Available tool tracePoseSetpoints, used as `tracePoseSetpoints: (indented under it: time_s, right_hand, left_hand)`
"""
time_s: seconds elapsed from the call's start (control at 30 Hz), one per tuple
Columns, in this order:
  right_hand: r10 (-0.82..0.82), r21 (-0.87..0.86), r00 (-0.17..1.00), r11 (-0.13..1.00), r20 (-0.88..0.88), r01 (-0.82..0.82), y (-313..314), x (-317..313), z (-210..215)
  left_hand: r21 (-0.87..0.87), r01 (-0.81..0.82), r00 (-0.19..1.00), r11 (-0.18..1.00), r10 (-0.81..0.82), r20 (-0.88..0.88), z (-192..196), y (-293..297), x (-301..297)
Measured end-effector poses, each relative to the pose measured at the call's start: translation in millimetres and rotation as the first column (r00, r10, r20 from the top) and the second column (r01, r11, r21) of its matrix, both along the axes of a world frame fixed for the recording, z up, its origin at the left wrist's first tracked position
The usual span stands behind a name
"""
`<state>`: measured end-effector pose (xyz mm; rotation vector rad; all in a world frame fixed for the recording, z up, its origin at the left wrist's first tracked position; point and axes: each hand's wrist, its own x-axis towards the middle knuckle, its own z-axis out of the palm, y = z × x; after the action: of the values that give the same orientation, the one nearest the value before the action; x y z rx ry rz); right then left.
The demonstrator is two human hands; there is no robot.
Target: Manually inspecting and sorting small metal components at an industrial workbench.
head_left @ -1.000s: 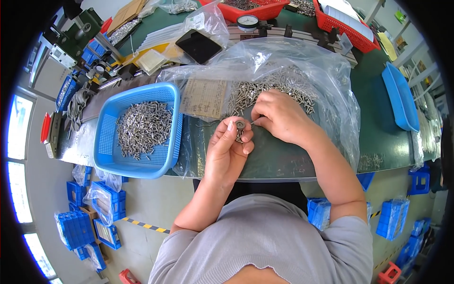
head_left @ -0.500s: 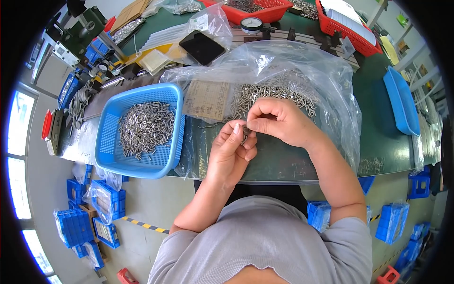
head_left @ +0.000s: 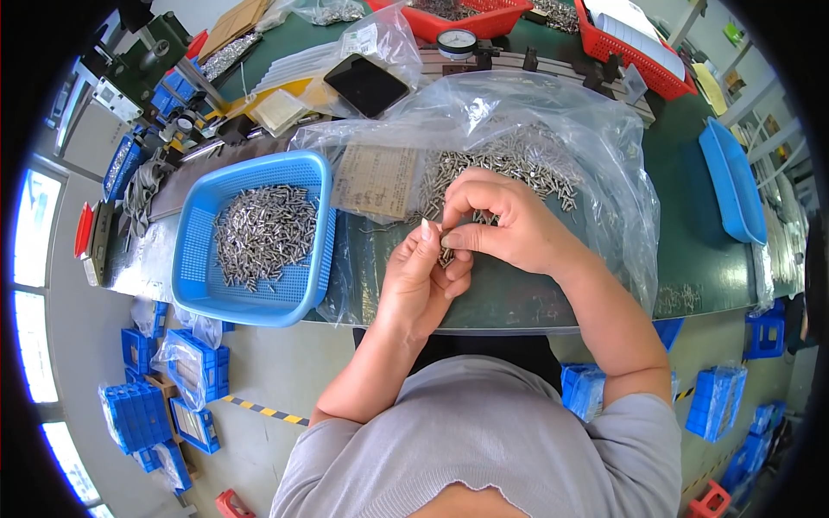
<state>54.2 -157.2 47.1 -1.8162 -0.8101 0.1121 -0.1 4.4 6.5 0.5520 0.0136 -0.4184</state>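
Sitting at nine o'clock from the hands, a blue basket (head_left: 183, 259) carries a heap of loose metal pins (head_left: 263, 233) on a green table (head_left: 518, 298). Next along, toward ten o'clock, a brown card (head_left: 377, 180) lies by the clear plastic bag (head_left: 604, 194). Just to its right, the left hand (head_left: 414, 281) is curled, thumb raised, fingers closed around a small cluster of metal pieces (head_left: 446, 257). The cluster shows just below the meeting fingertips, at six o'clock from them. From three o'clock comes the right hand (head_left: 514, 226), its thumb and forefinger pressed together at the top of that cluster; whatever they may pinch is hidden. The step in hand appears to be close fingertip work on the held pieces, and the next move would seem to call for a steady left grip and a light, exact right touch. Beyond, at one o'clock, a larger pile of pins (head_left: 540, 177) spreads within the bag.
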Motion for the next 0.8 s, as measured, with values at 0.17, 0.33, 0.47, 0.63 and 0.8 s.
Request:
tracePoseSetpoints:
  time_s: [0.17,0.33,0.47,0.63,0.8]
  right_hand:
    - [-0.073,-0.022,0.996,0.997,0.045,0.074,-0.4,-0.2,-0.2]
    - [0.004,0.040,0.997,0.999,-0.081,0.000,-5.3,3.4,0.5]
    - [-0.208,-0.018,0.955,0.978,-0.213,0.209,-12.0,7.4,4.2]
    - [-0.217,-0.429,0.924,0.836,0.315,0.343,-16.1,10.8,-13.0]
    - [-0.162,-0.444,0.907,0.830,0.389,0.338,-12.2,10.4,-15.8]
  left_hand:
    - [-0.009,-0.069,0.997,0.998,0.069,0.020,-8.0,-3.1,0.4]
    - [-0.080,-0.114,0.993,0.990,0.116,0.016,-8.5,-2.9,0.0]
    - [-0.080,-0.139,0.990,0.987,0.141,0.021,-7.3,-3.9,0.2]
    - [-0.076,-0.137,0.990,0.988,0.140,0.029,-7.6,-2.6,-0.2]
    - [-0.081,-0.107,0.993,0.991,0.110,0.039,-6.2,-1.8,-0.3]
